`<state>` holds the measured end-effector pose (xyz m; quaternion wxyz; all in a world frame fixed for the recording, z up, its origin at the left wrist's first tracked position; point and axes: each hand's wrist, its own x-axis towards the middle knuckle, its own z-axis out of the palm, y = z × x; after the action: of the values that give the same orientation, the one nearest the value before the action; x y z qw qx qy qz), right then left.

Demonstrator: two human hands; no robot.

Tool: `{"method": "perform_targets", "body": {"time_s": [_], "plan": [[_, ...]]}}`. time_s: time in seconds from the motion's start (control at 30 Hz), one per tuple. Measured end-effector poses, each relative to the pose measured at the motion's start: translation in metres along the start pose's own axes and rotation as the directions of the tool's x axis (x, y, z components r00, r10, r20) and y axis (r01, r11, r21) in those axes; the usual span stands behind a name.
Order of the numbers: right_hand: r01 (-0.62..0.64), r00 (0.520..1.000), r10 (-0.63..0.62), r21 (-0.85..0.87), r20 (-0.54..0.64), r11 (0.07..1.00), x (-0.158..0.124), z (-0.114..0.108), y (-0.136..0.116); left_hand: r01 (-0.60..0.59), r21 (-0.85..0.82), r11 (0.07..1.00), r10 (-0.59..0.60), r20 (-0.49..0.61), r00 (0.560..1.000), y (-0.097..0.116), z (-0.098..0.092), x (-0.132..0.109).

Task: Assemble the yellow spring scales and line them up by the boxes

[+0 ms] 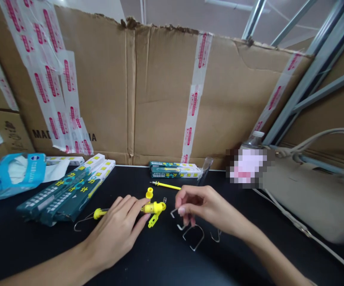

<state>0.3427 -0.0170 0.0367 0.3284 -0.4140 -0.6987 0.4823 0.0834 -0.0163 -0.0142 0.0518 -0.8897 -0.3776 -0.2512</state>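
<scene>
My left hand (pixel 118 230) lies on the black table (pixel 16 246) with its fingers stretched over a yellow plastic tool (pixel 154 208), fingertips touching its body. My right hand (pixel 201 204) hovers just right of it, fingers curled in a pinch on a bent metal wire clip (pixel 175 212). More wire clips (pixel 193 236) lie under and beside that hand. A small yellow cap (pixel 149 193) stands just behind the tool, and a thin yellow rod (pixel 166 185) lies further back.
Dark green and white boxes (pixel 67 190) lie at the left, two more boxes (pixel 173 169) at the back. A taped cardboard wall (pixel 148 91) closes the rear. A blue and white bag (pixel 16 172) sits far left, a beige handbag (pixel 311 190) at the right.
</scene>
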Motion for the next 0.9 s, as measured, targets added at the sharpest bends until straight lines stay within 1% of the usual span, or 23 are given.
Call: {"method": "perform_targets", "body": {"time_s": [0.03, 0.07, 0.1, 0.17, 0.27, 0.37, 0.47, 0.57, 0.63, 0.73, 0.9], "plan": [[-0.009, 0.999, 0.012, 0.067, -0.035, 0.998, 0.002, 0.011, 0.003, 0.0, 0.003, 1.0, 0.0, 0.002, 1.0, 0.0, 0.0, 0.0], [-0.004, 0.996, 0.012, 0.089, -0.09, 0.996, 0.003, 0.022, 0.007, -0.001, 0.005, 1.0, 0.001, 0.002, 1.0, 0.001, 0.0, 0.001], [0.01, 0.99, -0.003, 0.054, -0.14, 0.999, 0.005, 0.032, 0.011, -0.004, 0.004, 1.0, 0.004, -0.001, 1.0, 0.001, -0.001, 0.001], [0.084, 0.966, -0.095, -0.055, -0.241, 0.995, 0.005, 0.047, 0.019, -0.015, 0.005, 1.0, 0.015, -0.009, 1.0, 0.001, -0.001, 0.002], [0.128, 0.936, -0.183, -0.195, -0.3, 0.972, 0.004, 0.057, 0.026, -0.032, 0.005, 0.999, 0.032, -0.011, 0.999, 0.001, -0.002, 0.003], [0.147, 0.917, -0.257, -0.343, -0.304, 0.928, 0.002, 0.058, 0.028, -0.044, 0.005, 0.999, 0.044, -0.011, 0.999, 0.0, -0.001, 0.003], [0.16, 0.897, -0.318, -0.446, -0.307, 0.881, 0.002, 0.058, 0.028, -0.041, 0.005, 0.999, 0.041, -0.009, 0.999, 0.0, -0.001, 0.002], [0.227, 0.85, -0.433, -0.532, -0.3, 0.816, 0.002, 0.058, 0.029, -0.031, -0.008, 0.999, 0.031, -0.009, 0.999, 0.0, -0.001, 0.001], [0.273, 0.82, -0.507, -0.596, -0.266, 0.755, 0.002, 0.057, 0.03, -0.033, -0.021, 0.999, 0.033, -0.014, 0.999, 0.001, 0.0, 0.0], [0.29, 0.809, -0.553, -0.683, -0.199, 0.67, 0.001, 0.055, 0.032, -0.037, -0.034, 0.999, 0.037, -0.011, 0.999, 0.001, -0.001, 0.001], [0.249, 0.812, -0.572, -0.816, -0.118, 0.521, -0.002, 0.053, 0.032, -0.029, -0.018, 0.999, 0.029, -0.013, 0.999, 0.001, -0.002, 0.0]]}}
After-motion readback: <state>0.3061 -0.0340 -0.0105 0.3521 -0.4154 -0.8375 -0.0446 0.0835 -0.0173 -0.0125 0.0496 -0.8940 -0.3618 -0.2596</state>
